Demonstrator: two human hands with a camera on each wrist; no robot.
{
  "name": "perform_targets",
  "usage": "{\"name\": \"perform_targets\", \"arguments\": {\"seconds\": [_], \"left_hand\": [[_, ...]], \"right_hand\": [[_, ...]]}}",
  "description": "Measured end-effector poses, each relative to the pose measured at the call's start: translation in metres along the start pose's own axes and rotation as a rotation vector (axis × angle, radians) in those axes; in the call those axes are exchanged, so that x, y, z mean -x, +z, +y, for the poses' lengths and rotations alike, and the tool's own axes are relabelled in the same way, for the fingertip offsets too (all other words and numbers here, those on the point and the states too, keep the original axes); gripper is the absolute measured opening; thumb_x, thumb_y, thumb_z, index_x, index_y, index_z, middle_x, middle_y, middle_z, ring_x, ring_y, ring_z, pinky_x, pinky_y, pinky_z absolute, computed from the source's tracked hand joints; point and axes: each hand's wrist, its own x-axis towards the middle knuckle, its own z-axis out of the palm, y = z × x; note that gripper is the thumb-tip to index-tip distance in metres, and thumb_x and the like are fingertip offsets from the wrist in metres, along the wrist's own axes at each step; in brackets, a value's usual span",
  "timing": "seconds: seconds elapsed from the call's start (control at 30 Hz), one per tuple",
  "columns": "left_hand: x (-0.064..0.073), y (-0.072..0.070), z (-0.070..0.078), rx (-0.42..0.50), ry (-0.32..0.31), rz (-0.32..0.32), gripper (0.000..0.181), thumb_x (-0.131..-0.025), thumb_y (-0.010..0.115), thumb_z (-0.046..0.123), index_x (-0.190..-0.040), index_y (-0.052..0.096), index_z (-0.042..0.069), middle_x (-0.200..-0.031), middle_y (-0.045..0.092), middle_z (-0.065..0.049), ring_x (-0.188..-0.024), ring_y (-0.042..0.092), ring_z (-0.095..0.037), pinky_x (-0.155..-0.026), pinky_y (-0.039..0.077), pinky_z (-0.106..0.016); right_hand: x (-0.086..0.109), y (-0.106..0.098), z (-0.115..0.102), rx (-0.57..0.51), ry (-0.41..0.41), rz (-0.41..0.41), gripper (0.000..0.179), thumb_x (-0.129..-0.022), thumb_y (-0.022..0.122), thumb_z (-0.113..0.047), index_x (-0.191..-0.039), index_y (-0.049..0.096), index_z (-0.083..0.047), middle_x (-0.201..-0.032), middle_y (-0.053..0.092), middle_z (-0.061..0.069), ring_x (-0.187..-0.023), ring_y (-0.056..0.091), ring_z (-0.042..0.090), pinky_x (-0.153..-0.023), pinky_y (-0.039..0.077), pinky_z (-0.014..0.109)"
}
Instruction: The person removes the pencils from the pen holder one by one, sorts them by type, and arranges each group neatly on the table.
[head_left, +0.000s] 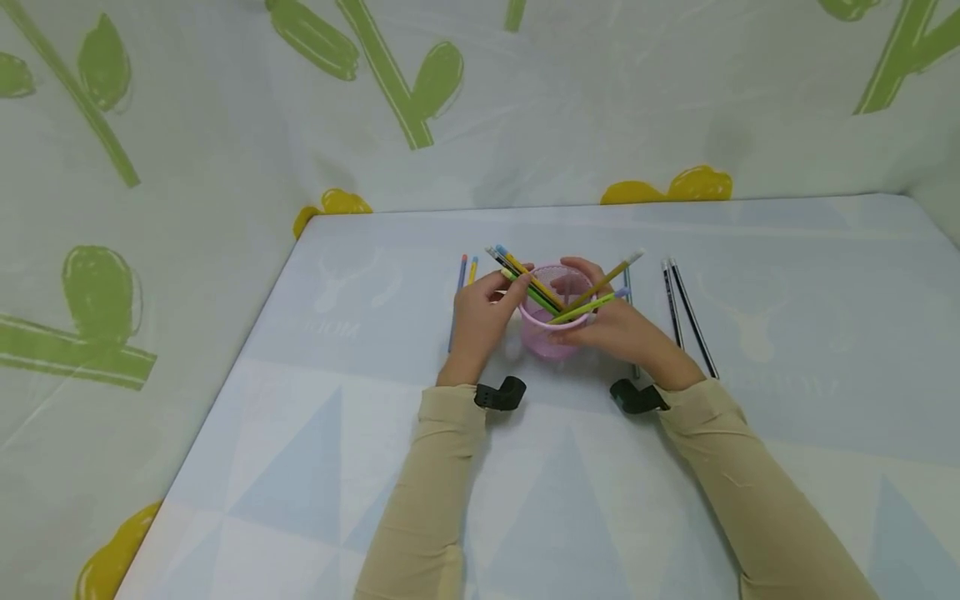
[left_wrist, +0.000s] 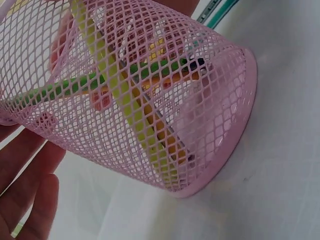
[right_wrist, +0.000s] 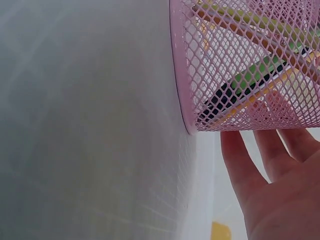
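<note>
A pink mesh pen cup (head_left: 550,340) stands close over the table in the middle of the head view. My right hand (head_left: 618,329) grips it from the right, fingers round the far side and thumb at the front. At the rim's left, my left hand (head_left: 480,321) pinches a green pen (head_left: 542,302) that slants into the cup. A yellow pencil (head_left: 534,277) leans out beside it. An olive pencil (head_left: 617,271) and a yellow-green pen (head_left: 588,307) with a purple end lean to the right. Through the mesh (left_wrist: 115,150), their lower ends show near the base.
Two dark striped pencils (head_left: 692,312) lie on the table (head_left: 787,417) to the right. A teal pencil (head_left: 628,283) lies partly hidden behind the right hand. Left of the cup are a blue pencil (head_left: 460,279) and another yellow pencil (head_left: 472,269). Patterned fabric walls (head_left: 525,150) surround the table.
</note>
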Motion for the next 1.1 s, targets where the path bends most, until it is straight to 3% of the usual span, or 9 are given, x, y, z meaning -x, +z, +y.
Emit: {"name": "perform_targets", "arguments": {"seconds": [0.1,0.2,0.4,0.57,0.7,0.9,1.1], "left_hand": [[0.000,-0.002,0.001,-0.067,0.055,0.064,0.034,-0.086,0.052,0.044,-0.081,0.069,0.014,-0.077,0.066,0.008,-0.069,0.058,-0.005,-0.062,0.047,-0.021],[-0.001,-0.005,0.001,-0.090,0.099,0.130,0.035,-0.088,0.050,0.043,-0.082,0.069,0.013,-0.073,0.065,0.006,-0.067,0.058,-0.005,-0.060,0.047,-0.020],[-0.001,-0.013,0.000,0.022,0.043,0.251,0.038,-0.088,0.048,0.045,-0.082,0.067,0.013,-0.069,0.064,0.006,-0.066,0.058,-0.012,-0.055,0.042,-0.024],[-0.003,-0.020,0.001,0.164,-0.003,0.257,0.037,-0.088,0.048,0.046,-0.088,0.066,0.014,-0.070,0.064,0.002,-0.070,0.059,-0.015,-0.060,0.045,-0.027],[-0.003,-0.025,0.002,0.263,-0.036,0.252,0.036,-0.090,0.048,0.040,-0.088,0.065,0.009,-0.074,0.064,-0.005,-0.070,0.059,-0.015,-0.064,0.048,-0.031],[-0.001,-0.033,0.016,0.375,-0.054,0.274,0.033,-0.093,0.047,0.027,-0.086,0.061,-0.002,-0.075,0.062,-0.016,-0.068,0.060,-0.027,-0.063,0.048,-0.037],[0.000,-0.039,0.022,0.491,-0.134,0.287,0.031,-0.092,0.048,0.028,-0.083,0.061,0.001,-0.072,0.062,-0.015,-0.062,0.058,-0.033,-0.056,0.048,-0.032]], "right_hand": [[0.000,0.000,0.000,0.013,0.007,-0.005,0.090,-0.067,0.078,-0.030,-0.135,0.019,-0.033,-0.128,0.040,0.000,-0.112,0.042,0.018,-0.091,0.035,0.046],[0.001,0.000,-0.008,0.022,0.018,-0.010,0.089,-0.068,0.078,-0.027,-0.135,0.018,-0.032,-0.127,0.042,0.002,-0.111,0.043,0.018,-0.090,0.035,0.045],[0.006,0.000,-0.029,0.016,0.044,-0.030,0.086,-0.071,0.075,-0.017,-0.136,0.018,-0.021,-0.127,0.045,0.008,-0.111,0.044,0.023,-0.092,0.033,0.047],[0.008,0.000,-0.034,0.027,0.065,-0.027,0.087,-0.071,0.075,-0.015,-0.137,0.017,-0.019,-0.123,0.047,0.010,-0.109,0.045,0.024,-0.090,0.035,0.046],[0.008,0.000,-0.033,0.004,0.059,-0.033,0.087,-0.071,0.075,-0.014,-0.137,0.017,-0.020,-0.119,0.049,0.011,-0.107,0.046,0.024,-0.087,0.037,0.044],[0.008,0.000,-0.032,0.021,0.061,-0.026,0.087,-0.071,0.075,-0.015,-0.136,0.018,-0.020,-0.117,0.050,0.010,-0.104,0.047,0.024,-0.086,0.037,0.043],[0.005,-0.001,-0.017,0.032,0.061,-0.026,0.090,-0.070,0.077,-0.023,-0.137,0.017,-0.025,-0.110,0.049,0.012,-0.099,0.046,0.027,-0.083,0.037,0.043]]}}
